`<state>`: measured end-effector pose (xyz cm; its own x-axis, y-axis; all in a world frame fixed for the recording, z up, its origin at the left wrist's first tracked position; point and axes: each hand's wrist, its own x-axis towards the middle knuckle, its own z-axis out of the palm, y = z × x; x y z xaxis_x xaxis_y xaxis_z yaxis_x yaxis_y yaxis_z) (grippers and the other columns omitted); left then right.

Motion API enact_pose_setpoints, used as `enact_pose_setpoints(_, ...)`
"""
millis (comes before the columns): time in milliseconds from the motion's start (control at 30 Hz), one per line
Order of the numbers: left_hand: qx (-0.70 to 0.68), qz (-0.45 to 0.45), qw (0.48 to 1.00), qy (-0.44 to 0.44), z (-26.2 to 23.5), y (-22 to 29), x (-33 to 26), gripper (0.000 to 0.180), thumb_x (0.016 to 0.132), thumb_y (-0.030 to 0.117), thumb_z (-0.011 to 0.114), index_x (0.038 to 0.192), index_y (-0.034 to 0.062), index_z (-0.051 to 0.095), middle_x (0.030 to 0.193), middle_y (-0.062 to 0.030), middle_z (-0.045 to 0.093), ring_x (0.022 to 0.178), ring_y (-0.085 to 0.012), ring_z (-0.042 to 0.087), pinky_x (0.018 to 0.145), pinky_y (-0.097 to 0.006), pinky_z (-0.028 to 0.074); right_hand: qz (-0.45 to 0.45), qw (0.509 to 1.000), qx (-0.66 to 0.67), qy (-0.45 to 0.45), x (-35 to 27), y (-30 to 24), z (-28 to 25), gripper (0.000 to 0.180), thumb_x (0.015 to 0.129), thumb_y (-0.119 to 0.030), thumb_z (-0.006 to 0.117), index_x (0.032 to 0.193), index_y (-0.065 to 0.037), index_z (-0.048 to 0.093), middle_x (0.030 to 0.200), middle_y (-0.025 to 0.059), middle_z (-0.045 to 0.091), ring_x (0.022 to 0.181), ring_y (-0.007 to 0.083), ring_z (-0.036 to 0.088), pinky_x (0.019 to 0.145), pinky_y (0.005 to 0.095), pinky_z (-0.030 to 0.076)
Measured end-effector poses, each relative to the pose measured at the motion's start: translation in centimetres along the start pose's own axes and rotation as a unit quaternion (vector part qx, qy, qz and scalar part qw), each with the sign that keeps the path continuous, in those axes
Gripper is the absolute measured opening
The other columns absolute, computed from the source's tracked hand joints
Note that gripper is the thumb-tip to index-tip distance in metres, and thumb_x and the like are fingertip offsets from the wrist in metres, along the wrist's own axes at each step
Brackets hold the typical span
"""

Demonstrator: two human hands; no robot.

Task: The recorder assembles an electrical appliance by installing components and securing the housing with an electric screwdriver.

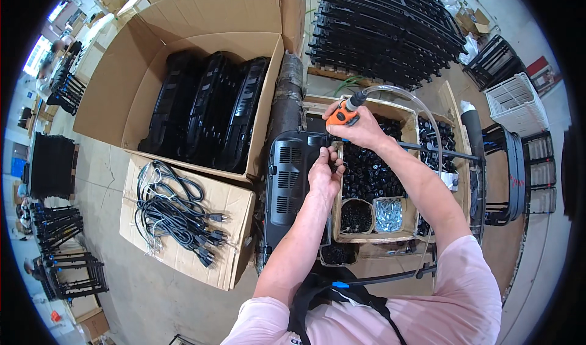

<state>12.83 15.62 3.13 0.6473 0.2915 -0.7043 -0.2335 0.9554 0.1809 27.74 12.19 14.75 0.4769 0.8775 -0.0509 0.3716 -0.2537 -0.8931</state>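
Observation:
My right hand [368, 131] is wrapped round an orange and black air screwdriver [343, 114], with a transparent hose [432, 119] curving away from its top. The tool is over the upper right corner of a black plastic housing [285, 198] with slotted vents. Just below the tool, my left hand [323, 173] has its fingers curled together at the housing's right edge. What those fingers hold, if anything, is hidden. Right of the housing is a wooden box [390, 237] of small black parts [369, 168], with silver screws [388, 214] in one compartment.
At the upper left, a cardboard box [116, 116] holds several black housings [210, 110]. Black power cords [183, 214] lie on a carton [137, 226] below it. Black metal frames [384, 30] are stacked at the back. A white crate [516, 104] stands far right.

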Motion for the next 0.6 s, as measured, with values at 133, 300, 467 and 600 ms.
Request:
enact_pose_setpoints(133, -0.002, 0.006, 1.000, 0.005, -0.2, 0.7, 0.2, 0.029, 0.110, 0.038, 0.057, 0.112, 0.0122, 0.069, 0.082, 0.0039, 0.065, 0.072, -0.0140, 0.060, 0.064, -0.028, 0.054, -0.006, 0.991, 0.125, 0.046, -1.2, -0.9, -0.2, 0.046, 0.084, -0.009, 0.083, 0.126, -0.004, 0.066, 0.114, 0.0075, 0.075, 0.108, 0.0172, 0.070, 0.101, 0.0359, 0.056)
enact_pose_setpoints(300, -0.110, -0.008, 0.994, -0.026, 0.4, 2.2, 0.7, 0.029, 0.112, 0.038, 0.052, 0.112, 0.0132, 0.067, 0.082, 0.0040, 0.063, 0.071, -0.0128, 0.060, 0.061, -0.024, 0.053, -0.057, 0.985, 0.159, 0.032, -3.0, -3.1, -0.8, 0.048, 0.086, -0.010, 0.083, 0.130, -0.003, 0.064, 0.120, 0.0139, 0.074, 0.113, 0.0208, 0.071, 0.103, 0.0382, 0.056)
enact_pose_setpoints(467, -0.165, 0.023, 0.984, -0.056, 1.3, 3.1, 0.1, 0.027, 0.112, 0.036, 0.054, 0.106, 0.0118, 0.064, 0.082, 0.0035, 0.061, 0.072, -0.0127, 0.060, 0.063, -0.025, 0.054, -0.046, 0.981, 0.184, 0.030, -3.6, -2.9, 0.4, 0.049, 0.087, -0.015, 0.085, 0.131, -0.004, 0.064, 0.119, 0.0107, 0.075, 0.112, 0.0182, 0.070, 0.102, 0.0369, 0.057)
enact_pose_setpoints(600, -0.171, 0.011, 0.984, -0.045, 1.5, 4.0, -0.8, 0.026, 0.111, 0.035, 0.055, 0.107, 0.0116, 0.065, 0.084, 0.0024, 0.061, 0.073, -0.0135, 0.061, 0.065, -0.025, 0.054, -0.037, 0.985, 0.167, 0.028, -3.4, -3.6, 0.8, 0.052, 0.088, -0.012, 0.083, 0.134, -0.004, 0.061, 0.122, 0.0127, 0.074, 0.113, 0.0192, 0.070, 0.103, 0.0377, 0.056)
